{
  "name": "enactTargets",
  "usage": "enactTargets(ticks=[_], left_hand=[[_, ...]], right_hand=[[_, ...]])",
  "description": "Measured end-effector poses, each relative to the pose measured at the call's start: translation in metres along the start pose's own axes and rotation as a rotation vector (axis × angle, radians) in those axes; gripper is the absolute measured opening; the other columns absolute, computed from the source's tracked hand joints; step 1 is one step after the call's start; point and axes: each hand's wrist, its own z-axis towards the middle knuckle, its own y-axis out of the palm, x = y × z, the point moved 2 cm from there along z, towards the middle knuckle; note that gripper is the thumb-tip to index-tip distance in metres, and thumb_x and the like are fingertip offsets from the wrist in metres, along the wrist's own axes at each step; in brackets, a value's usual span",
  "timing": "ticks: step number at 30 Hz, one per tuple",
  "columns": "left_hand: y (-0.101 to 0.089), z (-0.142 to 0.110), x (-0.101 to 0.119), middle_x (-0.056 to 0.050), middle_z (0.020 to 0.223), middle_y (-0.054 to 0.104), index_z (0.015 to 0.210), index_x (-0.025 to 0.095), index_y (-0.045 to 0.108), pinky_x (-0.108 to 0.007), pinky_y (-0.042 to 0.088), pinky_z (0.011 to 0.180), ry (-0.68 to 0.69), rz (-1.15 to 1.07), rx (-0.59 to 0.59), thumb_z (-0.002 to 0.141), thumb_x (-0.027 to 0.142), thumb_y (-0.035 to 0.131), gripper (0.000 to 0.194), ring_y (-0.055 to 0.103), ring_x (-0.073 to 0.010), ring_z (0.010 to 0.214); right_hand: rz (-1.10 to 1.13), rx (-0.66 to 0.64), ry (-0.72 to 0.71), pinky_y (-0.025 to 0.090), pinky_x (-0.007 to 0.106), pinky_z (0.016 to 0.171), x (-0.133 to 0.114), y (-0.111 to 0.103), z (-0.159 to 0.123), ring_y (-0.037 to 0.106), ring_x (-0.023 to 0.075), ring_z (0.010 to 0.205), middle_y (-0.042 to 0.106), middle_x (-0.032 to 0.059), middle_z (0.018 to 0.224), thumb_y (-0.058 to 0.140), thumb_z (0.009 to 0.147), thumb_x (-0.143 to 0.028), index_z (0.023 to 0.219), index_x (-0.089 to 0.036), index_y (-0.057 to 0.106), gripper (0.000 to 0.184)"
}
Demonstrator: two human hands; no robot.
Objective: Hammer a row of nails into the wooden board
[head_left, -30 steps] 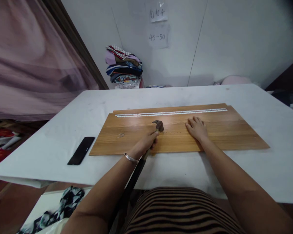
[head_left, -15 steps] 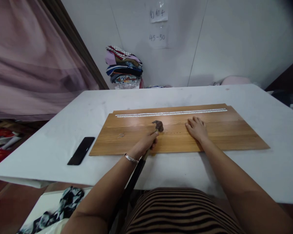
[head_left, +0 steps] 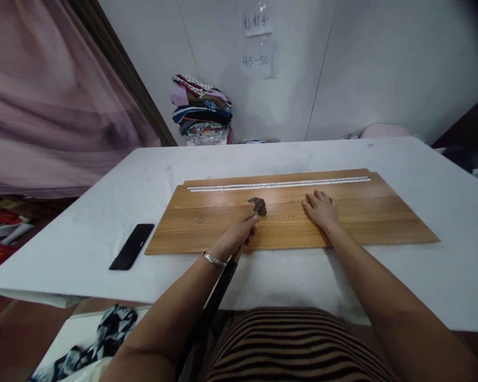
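Observation:
My left hand (head_left: pixel 239 233) is closed round the handle of a hammer (head_left: pixel 257 206), close below its dark metal head, which rests on a long wooden board (head_left: pixel 366 217). The handle runs back under my forearm past the table edge. A row of small nail heads (head_left: pixel 281 216) lies just right of the hammer head. My right hand (head_left: pixel 322 209) lies flat on the board with fingers stretched out, holding nothing. A few loose nails (head_left: pixel 197 221) sit on the board's left part.
The board lies on a white table (head_left: pixel 103 212) and carries a thin metal strip (head_left: pixel 279 184) along its far edge. A black phone (head_left: pixel 131 253) lies left of the board. Folded clothes (head_left: pixel 201 109) are stacked against the wall behind. A pink curtain (head_left: pixel 43 95) hangs at left.

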Motion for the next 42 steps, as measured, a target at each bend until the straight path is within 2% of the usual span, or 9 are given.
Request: enactTargets(ticks=[11,26,42], left_hand=[[-0.0001,-0.0022,0.0025,0.006,0.064,0.048,0.099,0.017,0.055,-0.02,0.029,0.041,-0.014,0.004,0.012,0.094,0.048,0.051,0.032,0.038,-0.0061,0.044],[-0.0016,0.0016,-0.0014,0.006,0.063,0.049,0.101,0.018,0.056,-0.019,0.03,0.04,0.002,-0.03,0.005,0.09,0.055,0.058,0.039,0.038,-0.0059,0.044],[-0.0001,-0.0012,0.002,0.006,0.064,0.048,0.098,0.018,0.056,-0.019,0.031,0.041,-0.027,-0.015,0.014,0.093,0.049,0.055,0.032,0.038,-0.0057,0.043]], right_hand=[[0.003,-0.009,-0.006,0.031,0.05,0.106,-0.0011,-0.0017,-0.0003,0.044,0.0311,0.132,0.06,0.0155,0.137,0.038,0.099,-0.044,0.125,-0.021,0.067,0.045],[-0.028,-0.032,0.011,0.032,0.05,0.106,-0.0034,-0.0042,-0.0005,0.045,0.0303,0.132,0.059,0.0147,0.139,0.038,0.1,-0.044,0.125,-0.021,0.067,0.045],[0.006,-0.031,0.018,0.03,0.051,0.108,-0.0027,-0.0035,-0.0005,0.044,0.0302,0.133,0.059,0.0148,0.139,0.038,0.099,-0.044,0.125,-0.021,0.067,0.045]])
